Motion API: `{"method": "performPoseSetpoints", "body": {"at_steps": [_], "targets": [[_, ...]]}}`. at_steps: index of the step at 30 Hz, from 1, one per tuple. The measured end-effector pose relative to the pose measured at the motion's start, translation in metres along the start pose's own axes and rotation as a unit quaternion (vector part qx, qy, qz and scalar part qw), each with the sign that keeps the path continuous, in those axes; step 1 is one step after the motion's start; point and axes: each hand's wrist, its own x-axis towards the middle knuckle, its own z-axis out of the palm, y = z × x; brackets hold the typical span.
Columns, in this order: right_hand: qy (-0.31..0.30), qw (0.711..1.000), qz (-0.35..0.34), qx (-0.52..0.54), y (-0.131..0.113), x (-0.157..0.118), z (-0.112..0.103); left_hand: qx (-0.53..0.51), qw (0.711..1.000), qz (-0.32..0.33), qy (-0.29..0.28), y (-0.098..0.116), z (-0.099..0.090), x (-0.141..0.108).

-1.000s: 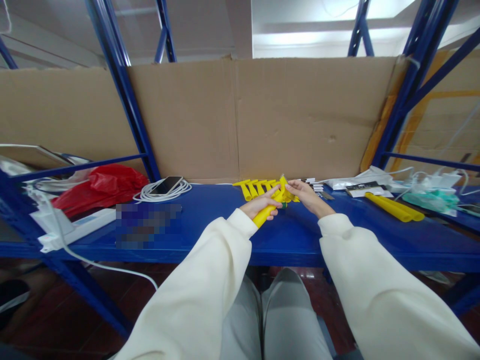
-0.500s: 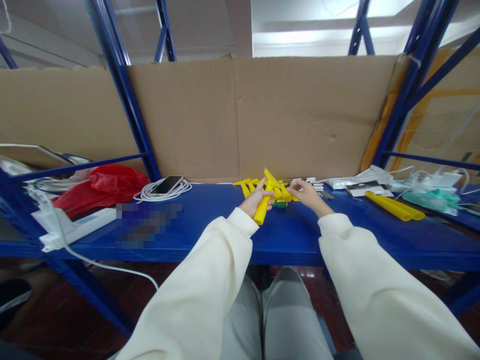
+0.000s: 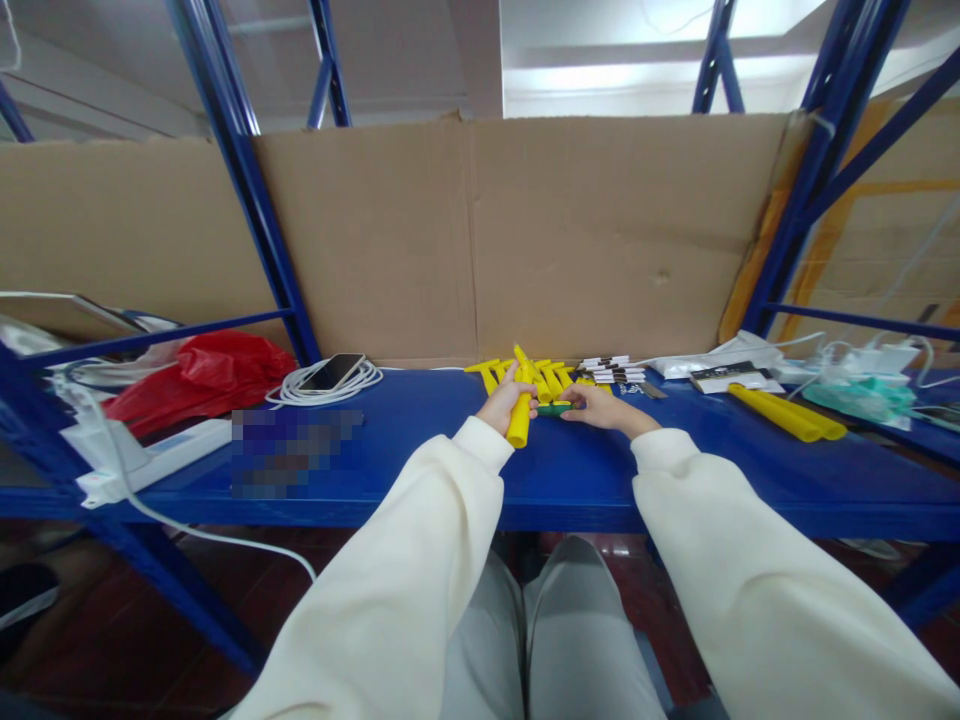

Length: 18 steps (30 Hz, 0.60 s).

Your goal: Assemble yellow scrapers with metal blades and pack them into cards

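Note:
My left hand [image 3: 501,402] is closed around a yellow T-shaped tool with a round tubular handle [image 3: 519,424], its head pointing away from me. Just right of it, a small green tool [image 3: 553,409] with some yellow on it lies low over the bench; its exact kind is too small to tell. The fingers of my right hand [image 3: 596,405] close on the right end of that green tool. Behind both hands several more yellow T-shaped tools [image 3: 553,378] lie in a row, partly hidden by my left hand.
Black-and-white small pieces [image 3: 606,368] are stacked behind my right hand. Two yellow tubes [image 3: 780,412] lie at the right. A phone [image 3: 334,371] rests on a coiled white cable [image 3: 300,388] at the left, near a red bag [image 3: 217,370]. Cardboard [image 3: 375,240] walls the back of the blue bench [image 3: 435,470].
My right hand has moved left and down, from beside the yellow tools to the green tool. My left hand has shifted slightly, and the yellow tool's head has tipped left.

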Motion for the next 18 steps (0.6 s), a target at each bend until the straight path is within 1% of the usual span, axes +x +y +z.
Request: {"method": "performPoseSetpoints", "body": {"at_steps": [3, 6, 9, 12, 18], "targets": [[0.008, 0.998, 0.05, 0.047, -0.002, -0.001, 0.0, 0.006, 1.0, -0.003, 0.007, -0.001, -0.001, 0.001], [0.03, 0.99, 0.092, 0.104, -0.007, 0.0, -0.002, 0.02, 1.0, -0.009, 0.014, 0.0, -0.001, 0.001], [0.055, 0.984, 0.104, 0.131, -0.011, 0.002, -0.007, 0.033, 0.999, -0.021, 0.02, 0.0, -0.001, 0.0], [0.083, 0.981, 0.114, 0.133, -0.01, 0.004, -0.01, 0.04, 0.998, -0.03, 0.023, -0.001, -0.001, -0.001], [0.134, 0.971, 0.121, 0.156, -0.011, 0.003, -0.011, 0.047, 0.998, -0.04, 0.026, -0.003, -0.008, 0.003]]}}
